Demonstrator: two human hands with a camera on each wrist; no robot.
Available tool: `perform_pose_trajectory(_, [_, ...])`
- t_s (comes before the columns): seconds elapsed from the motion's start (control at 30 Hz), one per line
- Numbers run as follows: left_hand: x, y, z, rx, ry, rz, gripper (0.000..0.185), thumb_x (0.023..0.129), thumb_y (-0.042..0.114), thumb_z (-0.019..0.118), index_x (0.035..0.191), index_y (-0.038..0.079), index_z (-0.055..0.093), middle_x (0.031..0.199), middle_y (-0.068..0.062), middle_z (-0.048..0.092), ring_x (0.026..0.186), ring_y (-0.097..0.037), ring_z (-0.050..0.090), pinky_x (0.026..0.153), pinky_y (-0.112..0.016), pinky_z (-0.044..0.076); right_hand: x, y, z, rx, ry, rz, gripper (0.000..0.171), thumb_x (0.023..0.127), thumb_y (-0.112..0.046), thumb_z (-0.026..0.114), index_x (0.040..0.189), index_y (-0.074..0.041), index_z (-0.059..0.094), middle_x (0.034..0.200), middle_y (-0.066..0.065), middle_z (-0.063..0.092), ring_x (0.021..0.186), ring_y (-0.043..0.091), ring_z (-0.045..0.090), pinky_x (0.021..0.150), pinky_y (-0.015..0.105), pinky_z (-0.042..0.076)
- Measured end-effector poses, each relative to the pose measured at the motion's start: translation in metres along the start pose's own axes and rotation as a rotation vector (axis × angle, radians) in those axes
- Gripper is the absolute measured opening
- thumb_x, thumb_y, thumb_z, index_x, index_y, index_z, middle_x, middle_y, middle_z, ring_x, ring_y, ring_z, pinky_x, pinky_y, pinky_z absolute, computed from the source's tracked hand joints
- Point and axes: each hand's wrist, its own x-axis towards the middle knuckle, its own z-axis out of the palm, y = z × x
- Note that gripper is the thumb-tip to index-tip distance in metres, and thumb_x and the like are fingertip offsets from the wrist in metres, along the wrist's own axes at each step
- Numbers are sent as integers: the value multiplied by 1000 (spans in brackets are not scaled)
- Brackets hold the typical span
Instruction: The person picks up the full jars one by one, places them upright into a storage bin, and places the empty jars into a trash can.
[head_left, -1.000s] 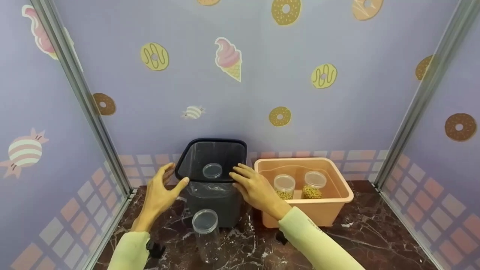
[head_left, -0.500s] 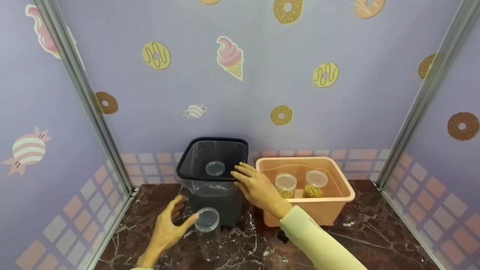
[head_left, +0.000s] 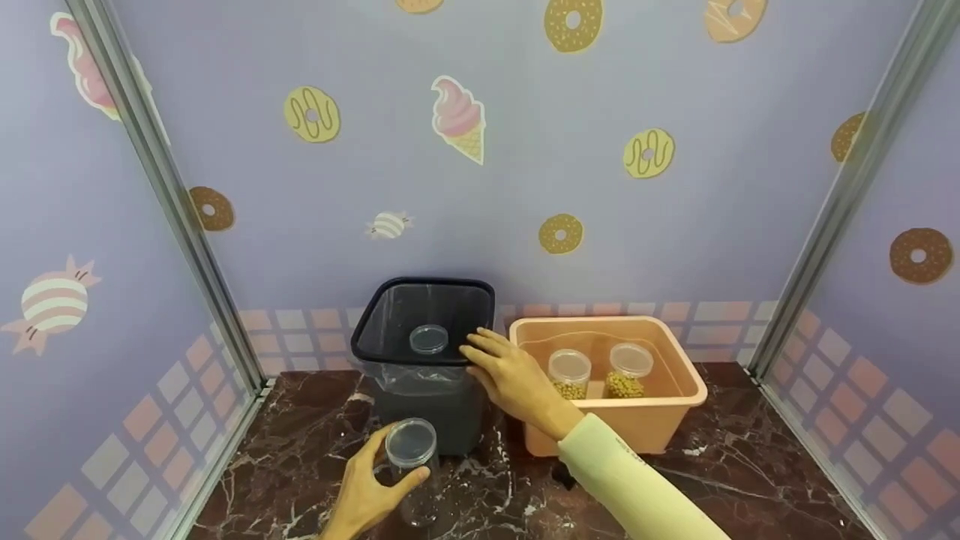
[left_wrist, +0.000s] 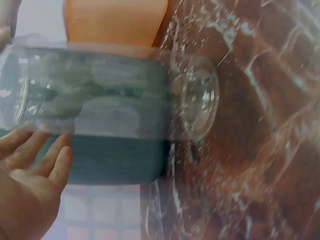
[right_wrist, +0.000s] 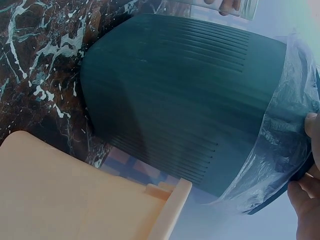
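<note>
A clear empty jar (head_left: 412,469) with a clear lid stands on the marble top in front of a dark grey bin (head_left: 427,409). My left hand (head_left: 379,480) grips the jar just under its lid, thumb on one side and fingers on the other. In the left wrist view the jar (left_wrist: 100,105) fills the frame, with the fingers (left_wrist: 47,162) against its wall. My right hand (head_left: 506,375) rests with straight fingers on the bin's right rim. The right wrist view shows the bin (right_wrist: 175,100), its clear liner (right_wrist: 280,150) and my fingertips (right_wrist: 305,210) at the rim.
A small clear lid (head_left: 428,339) lies inside the bin. An orange tub (head_left: 675,405) right of the bin holds two lidded jars of yellow-green beans (head_left: 568,373) (head_left: 628,369). Walls close in the back and both sides.
My left hand has left the bin's left side, come down toward me and closed round the clear jar. The right hand has stayed on the bin's rim.
</note>
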Motion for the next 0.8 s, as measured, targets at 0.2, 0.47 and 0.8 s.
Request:
perform_pose_trajectory(0.2, [-2, -1, 4, 7, 34, 13, 69, 82, 30, 94, 142, 11, 65, 131, -8, 74, 110, -29, 77, 93, -34, 66, 1, -2, 1, -2, -7, 2, 33, 106, -21, 68, 136, -7, 73, 144, 16, 68, 141, 36, 60, 118, 50, 53])
perform_pose_trajectory(0.47, [1, 9, 2, -30, 37, 32, 67, 81, 28, 95, 139, 10, 67, 129, -10, 75, 110, -32, 77, 92, -35, 66, 0, -2, -2, -6, -16, 22, 34, 106, -22, 68, 136, -7, 73, 144, 15, 68, 142, 35, 60, 119, 50, 52])
perform_pose_trajectory(0.8, [10, 36, -8, -57, 39, 40, 67, 81, 27, 95, 140, 12, 66, 128, -9, 76, 108, -30, 79, 87, -30, 67, 1, 0, -2, -12, -12, 8, 34, 106, -22, 68, 136, -8, 73, 144, 16, 68, 141, 37, 60, 117, 52, 54])
